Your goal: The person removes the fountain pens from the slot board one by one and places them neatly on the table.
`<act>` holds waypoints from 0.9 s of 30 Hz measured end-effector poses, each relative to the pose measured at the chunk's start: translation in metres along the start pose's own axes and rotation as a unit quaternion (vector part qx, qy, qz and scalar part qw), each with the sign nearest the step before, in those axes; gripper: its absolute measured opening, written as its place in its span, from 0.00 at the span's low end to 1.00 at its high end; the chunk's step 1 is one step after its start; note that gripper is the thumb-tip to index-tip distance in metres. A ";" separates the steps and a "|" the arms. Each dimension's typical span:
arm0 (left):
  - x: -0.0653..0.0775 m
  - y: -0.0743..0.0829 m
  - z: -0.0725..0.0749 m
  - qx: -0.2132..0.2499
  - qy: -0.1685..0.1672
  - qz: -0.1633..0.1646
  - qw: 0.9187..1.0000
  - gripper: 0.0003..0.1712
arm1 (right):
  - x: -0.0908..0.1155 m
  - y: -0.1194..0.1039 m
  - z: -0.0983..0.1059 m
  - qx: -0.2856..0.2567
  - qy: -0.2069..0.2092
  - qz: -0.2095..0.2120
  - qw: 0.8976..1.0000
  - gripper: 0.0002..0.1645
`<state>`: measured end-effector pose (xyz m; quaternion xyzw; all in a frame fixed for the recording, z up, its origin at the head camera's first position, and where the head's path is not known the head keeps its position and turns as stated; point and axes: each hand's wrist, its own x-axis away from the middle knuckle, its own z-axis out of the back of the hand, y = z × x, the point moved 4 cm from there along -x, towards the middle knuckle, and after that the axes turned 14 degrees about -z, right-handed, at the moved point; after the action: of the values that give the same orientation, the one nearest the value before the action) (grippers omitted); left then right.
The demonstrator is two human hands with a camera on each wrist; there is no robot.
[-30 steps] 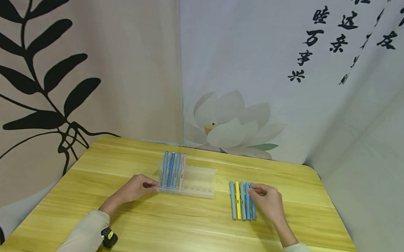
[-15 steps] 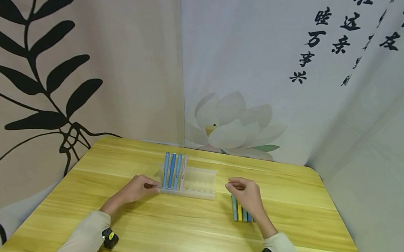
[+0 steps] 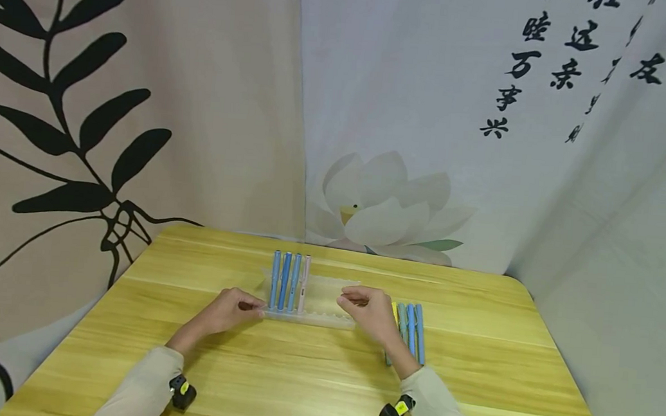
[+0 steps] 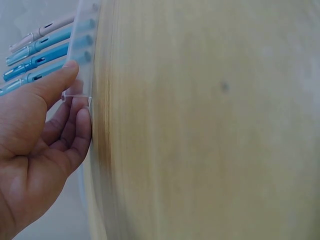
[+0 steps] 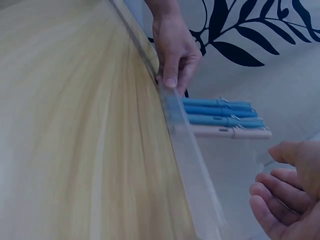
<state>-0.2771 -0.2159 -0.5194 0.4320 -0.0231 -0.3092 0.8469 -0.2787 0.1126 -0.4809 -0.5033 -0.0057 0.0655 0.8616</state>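
Note:
A clear plastic pen rack stands on the table. Three blue pens and one pale pink pen lean in its left part; metal clips show on them in the right wrist view. My left hand pinches the rack's front left corner, thumb on top and fingers beneath, as the left wrist view shows. My right hand hovers by the rack's right end, fingers loosely bent. Nothing shows between its thumb and fingers in the right wrist view.
To the right, a row of loose pens, a yellow pen, a green pen and blue pens, lies on the wooden table, partly behind my right forearm. A printed curtain hangs behind the table's far edge.
My right hand has moved left from the loose pens to the rack's right end, uncovering the blue pens. The left hand has stayed at the rack's corner.

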 end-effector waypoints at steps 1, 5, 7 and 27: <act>0.000 0.000 0.000 0.000 0.000 -0.001 1.000 0.16 | -0.001 -0.001 -0.004 -0.001 -0.005 -0.001 1.000 0.16; 0.000 0.001 0.000 -0.001 -0.002 -0.003 1.000 0.15 | -0.005 -0.006 -0.020 0.001 -0.024 0.001 1.000 0.18; -0.001 0.001 0.000 -0.002 -0.003 -0.004 1.000 0.15 | -0.008 -0.007 -0.027 -0.002 -0.033 0.003 0.999 0.18; 0.000 -0.002 0.000 -0.003 -0.004 0.006 1.000 0.16 | -0.027 -0.016 -0.078 -0.035 -0.024 -0.040 0.998 0.16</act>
<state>-0.2785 -0.2170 -0.5207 0.4279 -0.0283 -0.3063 0.8499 -0.2977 0.0342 -0.5043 -0.5310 -0.0488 0.0433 0.8449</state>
